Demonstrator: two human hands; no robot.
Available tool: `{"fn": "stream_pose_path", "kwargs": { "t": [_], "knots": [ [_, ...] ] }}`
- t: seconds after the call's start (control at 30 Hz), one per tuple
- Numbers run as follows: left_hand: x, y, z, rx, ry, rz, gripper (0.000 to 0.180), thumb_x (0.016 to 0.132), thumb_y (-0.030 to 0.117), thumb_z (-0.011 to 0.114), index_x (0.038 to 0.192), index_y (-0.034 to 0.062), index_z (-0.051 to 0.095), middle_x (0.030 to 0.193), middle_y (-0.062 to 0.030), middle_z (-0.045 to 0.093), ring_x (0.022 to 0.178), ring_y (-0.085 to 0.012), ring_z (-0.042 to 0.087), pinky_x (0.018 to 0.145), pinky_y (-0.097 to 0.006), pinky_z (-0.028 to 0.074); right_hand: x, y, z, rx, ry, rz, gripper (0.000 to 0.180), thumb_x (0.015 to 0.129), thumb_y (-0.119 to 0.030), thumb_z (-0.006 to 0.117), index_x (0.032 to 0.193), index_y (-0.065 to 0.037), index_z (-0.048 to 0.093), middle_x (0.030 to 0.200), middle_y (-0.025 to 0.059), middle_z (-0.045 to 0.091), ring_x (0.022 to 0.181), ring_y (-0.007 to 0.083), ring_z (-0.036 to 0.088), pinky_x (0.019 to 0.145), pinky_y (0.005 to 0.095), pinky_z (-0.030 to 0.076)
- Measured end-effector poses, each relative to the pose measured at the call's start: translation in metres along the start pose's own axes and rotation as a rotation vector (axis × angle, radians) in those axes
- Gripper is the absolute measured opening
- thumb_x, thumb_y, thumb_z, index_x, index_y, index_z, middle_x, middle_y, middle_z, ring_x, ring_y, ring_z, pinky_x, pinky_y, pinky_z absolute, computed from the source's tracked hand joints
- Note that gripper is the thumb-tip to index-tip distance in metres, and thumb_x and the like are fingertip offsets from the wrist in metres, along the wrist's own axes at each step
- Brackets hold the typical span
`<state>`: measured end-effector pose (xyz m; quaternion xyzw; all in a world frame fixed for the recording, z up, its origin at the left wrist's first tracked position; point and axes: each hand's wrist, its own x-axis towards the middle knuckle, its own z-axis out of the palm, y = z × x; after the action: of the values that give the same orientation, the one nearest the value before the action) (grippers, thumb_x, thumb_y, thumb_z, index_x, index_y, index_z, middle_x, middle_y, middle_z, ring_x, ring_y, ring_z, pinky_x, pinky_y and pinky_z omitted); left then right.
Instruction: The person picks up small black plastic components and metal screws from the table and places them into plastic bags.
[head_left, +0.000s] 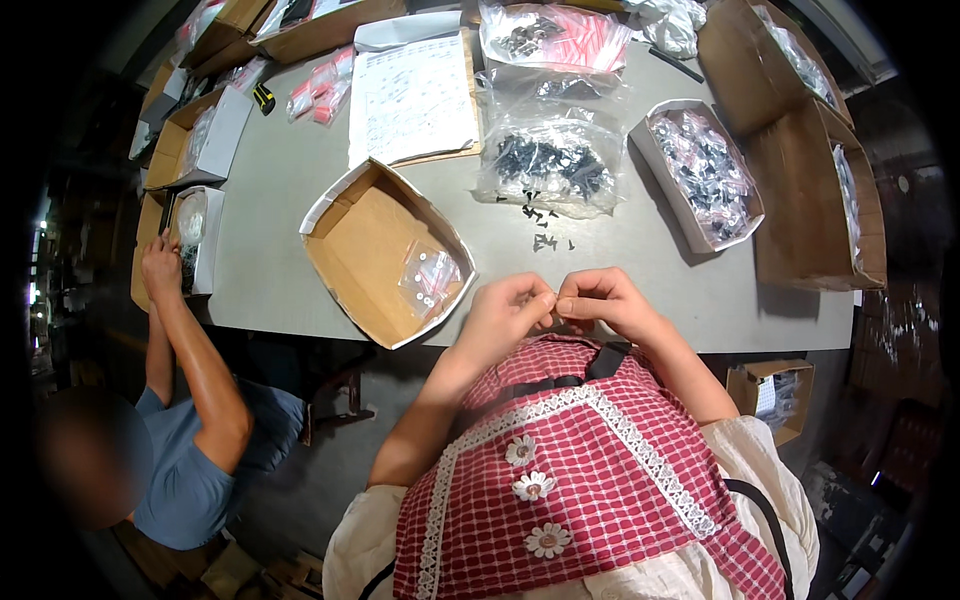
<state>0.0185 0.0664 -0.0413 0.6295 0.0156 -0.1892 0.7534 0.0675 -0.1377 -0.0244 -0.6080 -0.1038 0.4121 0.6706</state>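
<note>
My left hand and my right hand meet at the table's front edge, thumbs and fingertips pinched close together. Whatever sits between the fingertips is too small to make out. Just beyond my hands lie several small black parts on the grey table. Behind them is a clear plastic bag full of more black pieces. To the left of my left hand stands an open cardboard box, holding a small clear zip bag with white rings in it.
A white box heaped with small filled bags stands at right, beside tall cartons. Printed sheets, red-edged bags and a yellow cutter lie farther back. At left, a co-worker's hand reaches into another box.
</note>
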Motion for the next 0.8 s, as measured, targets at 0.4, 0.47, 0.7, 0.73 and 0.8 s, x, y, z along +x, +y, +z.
{"fn": "stream_pose_path", "kwargs": {
  "t": [0.4,0.47,0.7,0.73,0.8],
  "knots": [
    [-0.008,0.012,0.014,0.614,0.285,0.253,0.013,0.078,0.005,0.071,0.072,0.0018,0.059,0.063,-0.0012,0.057,0.057,-0.0085,0.054,0.050,-0.025,0.039,0.009,0.014,0.016,-0.711,0.409,-0.466,0.013,0.077,-0.011,0.069,0.072,-0.002,0.061,0.065,0.0109,0.060,0.054,0.0164,0.058,0.052,0.0298,0.045],
    [-0.007,0.011,0.013,0.814,0.347,0.390,0.011,0.076,0.006,0.073,0.078,0.0017,0.062,0.068,-0.0056,0.060,0.062,-0.0175,0.058,0.054,-0.029,0.044,0.009,0.008,0.017,-0.970,0.512,-0.616,0.013,0.077,-0.011,0.069,0.072,-0.002,0.061,0.067,0.0132,0.061,0.055,0.0198,0.059,0.053,0.0300,0.047],
    [0.003,0.016,0.009,0.957,0.327,0.712,0.038,0.076,0.014,0.079,0.110,0.0024,0.066,0.103,-0.0131,0.069,0.098,-0.0324,0.064,0.082,-0.040,0.051,0.009,0.022,0.009,-0.217,0.417,-0.209,0.014,0.088,-0.008,0.068,0.078,0.000,0.062,0.068,-0.0018,0.059,0.068,0.0028,0.054,0.060,0.0231,0.046],
    [0.002,0.013,0.008,0.947,0.301,0.696,0.037,0.077,0.015,0.079,0.110,0.0026,0.067,0.103,-0.0132,0.069,0.097,-0.0320,0.065,0.082,-0.040,0.051,0.009,0.022,0.009,-0.179,0.387,-0.173,0.016,0.088,-0.010,0.069,0.078,0.000,0.062,0.068,-0.0014,0.059,0.068,0.0028,0.054,0.060,0.0231,0.046],
    [0.001,-0.002,0.003,0.924,0.248,0.665,0.036,0.078,0.016,0.079,0.110,0.0031,0.068,0.103,-0.0133,0.070,0.096,-0.0311,0.066,0.083,-0.040,0.050,0.010,0.022,0.007,-0.102,0.329,-0.100,0.019,0.089,-0.014,0.070,0.078,0.000,0.063,0.068,-0.0005,0.061,0.067,0.0029,0.054,0.060,0.0229,0.045]
  ]
}}
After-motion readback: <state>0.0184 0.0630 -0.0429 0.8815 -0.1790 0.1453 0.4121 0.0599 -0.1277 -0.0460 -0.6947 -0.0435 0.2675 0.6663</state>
